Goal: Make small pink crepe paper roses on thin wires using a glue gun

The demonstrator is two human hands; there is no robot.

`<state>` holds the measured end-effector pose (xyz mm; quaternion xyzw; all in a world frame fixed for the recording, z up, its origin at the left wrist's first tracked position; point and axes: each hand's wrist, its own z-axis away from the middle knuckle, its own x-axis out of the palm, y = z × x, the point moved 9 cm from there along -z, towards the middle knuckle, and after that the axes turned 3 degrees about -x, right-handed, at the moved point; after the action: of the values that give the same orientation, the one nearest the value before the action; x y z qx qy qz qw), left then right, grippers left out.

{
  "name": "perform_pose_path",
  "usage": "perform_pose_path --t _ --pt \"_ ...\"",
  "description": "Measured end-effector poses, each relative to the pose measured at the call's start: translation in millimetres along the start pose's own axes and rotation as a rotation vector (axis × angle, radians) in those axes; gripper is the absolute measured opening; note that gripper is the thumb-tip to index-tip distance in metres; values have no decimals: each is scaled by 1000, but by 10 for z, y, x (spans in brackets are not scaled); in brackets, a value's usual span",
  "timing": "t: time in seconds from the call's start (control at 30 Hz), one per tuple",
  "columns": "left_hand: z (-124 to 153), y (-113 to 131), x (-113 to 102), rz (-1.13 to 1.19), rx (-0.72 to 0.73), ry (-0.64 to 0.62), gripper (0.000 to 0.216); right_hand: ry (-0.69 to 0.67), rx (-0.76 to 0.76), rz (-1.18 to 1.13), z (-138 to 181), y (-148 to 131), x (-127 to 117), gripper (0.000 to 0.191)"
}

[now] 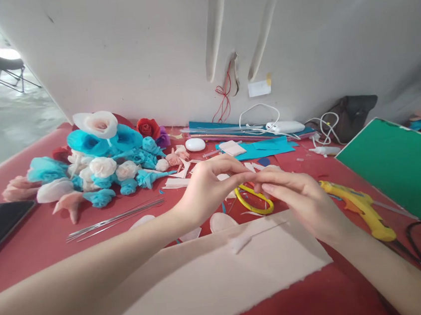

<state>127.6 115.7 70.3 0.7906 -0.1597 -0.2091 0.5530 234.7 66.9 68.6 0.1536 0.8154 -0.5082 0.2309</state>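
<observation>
Paper flowers (94, 162), blue, white and pink, lie heaped at left beside thin wires (115, 219). Left hand (206, 188) and right hand (301, 200) meet fingertip to fingertip, pinching something too small to identify, above yellow-handled scissors (254, 200) and a pale pink paper sheet (215, 277). A yellow glue gun (362, 206) lies right.

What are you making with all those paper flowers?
A person sits at a red table with both hands together over it. The left hand and right hand meet at the fingers, pinching something too small to make out. Under them lie yellow scissors and a pale paper sheet. A yellow glue gun lies to the right. A pile of blue, white and pink paper flowers sits on the left, with thin wires beside it.
</observation>
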Motion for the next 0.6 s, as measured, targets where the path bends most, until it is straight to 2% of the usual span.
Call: perform_pose_path --t 0.17,0.27,0.37,0.47,0.6 --pt "-87 -182 -120 38 -165 28 24 -89 64 83 -8 22 28 30" --pt "-126 -300 -163 40 -213 29 23 -285 55 210 47 -9 170 15" --pt "-126 -409 -151 17 -251 13 24 -468 48 327 174 31 331 18" --pt "-106 -469 -124 -24 -279 -1 23 -514 69 400 256 133 383 21" --pt "-105 -477 -105 -77 -282 -17 27 -545 104 388 277 221 397 20"
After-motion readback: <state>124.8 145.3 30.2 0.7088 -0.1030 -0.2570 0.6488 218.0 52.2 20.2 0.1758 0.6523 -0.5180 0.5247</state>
